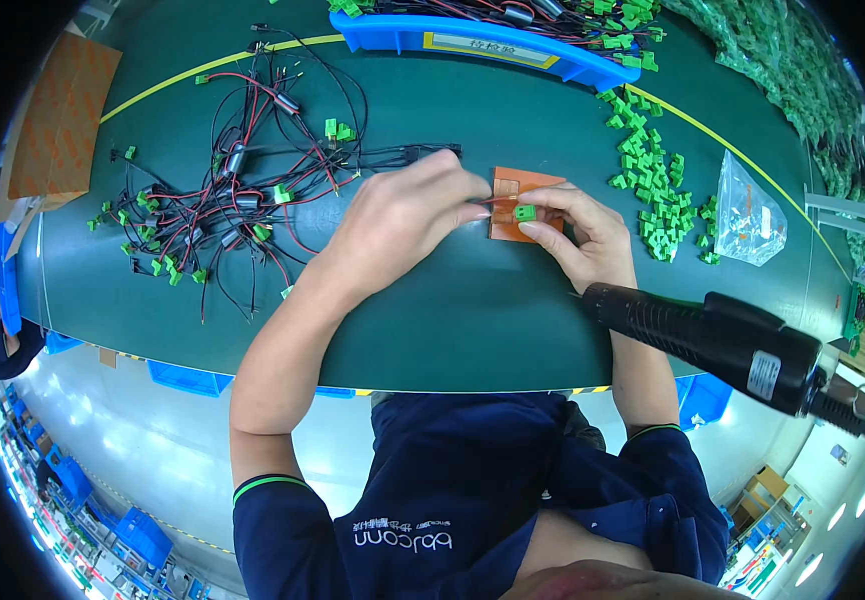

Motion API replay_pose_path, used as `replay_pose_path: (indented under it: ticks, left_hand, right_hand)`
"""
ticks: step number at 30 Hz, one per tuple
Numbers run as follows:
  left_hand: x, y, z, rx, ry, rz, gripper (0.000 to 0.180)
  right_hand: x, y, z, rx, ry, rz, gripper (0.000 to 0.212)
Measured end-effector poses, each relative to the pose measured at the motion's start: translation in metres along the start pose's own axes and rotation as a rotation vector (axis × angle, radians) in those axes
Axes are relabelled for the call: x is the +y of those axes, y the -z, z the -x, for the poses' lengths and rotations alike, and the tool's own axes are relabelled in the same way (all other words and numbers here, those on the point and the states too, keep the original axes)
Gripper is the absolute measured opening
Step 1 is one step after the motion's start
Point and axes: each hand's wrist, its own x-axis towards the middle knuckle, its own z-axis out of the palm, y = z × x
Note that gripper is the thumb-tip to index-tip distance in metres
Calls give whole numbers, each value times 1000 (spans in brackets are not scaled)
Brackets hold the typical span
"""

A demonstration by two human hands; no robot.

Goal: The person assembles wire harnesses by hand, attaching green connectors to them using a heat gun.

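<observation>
A small green terminal connector (525,213) sits between the thumb and fingers of my right hand (591,232), just over an orange-brown block (508,232). My left hand (408,215), slightly blurred, has its thumb and fingers pinched on a thin red wire (499,200). The wire runs toward the connector's left side; I cannot tell whether its end is inside. Black cable ends (428,152) lie just beyond the left hand. A black electric screwdriver (703,335) crosses above my right forearm, its tip near that wrist.
Tangled red and black cable assemblies (238,200) with green connectors spread at left. Several loose green connectors (653,180) lie at right beside a clear plastic bag (750,215). A blue bin (483,45) of cables stands at the back. A cardboard box (65,120) is far left.
</observation>
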Motion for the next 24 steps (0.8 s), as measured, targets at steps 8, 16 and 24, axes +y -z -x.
replay_pose_path:
  ticks: [8,16,24]
  left_hand:
    - [5,1,2,9,-239,-480,18]
    - [3,-2,-1,23,-3,92,11]
    - [8,8,-3,-114,315,212,18]
  right_hand:
    - [11,-4,-3,102,93,-2,31]
    - [3,-5,-3,119,65,86,29]
    - [4,-4,-4,107,153,126,26]
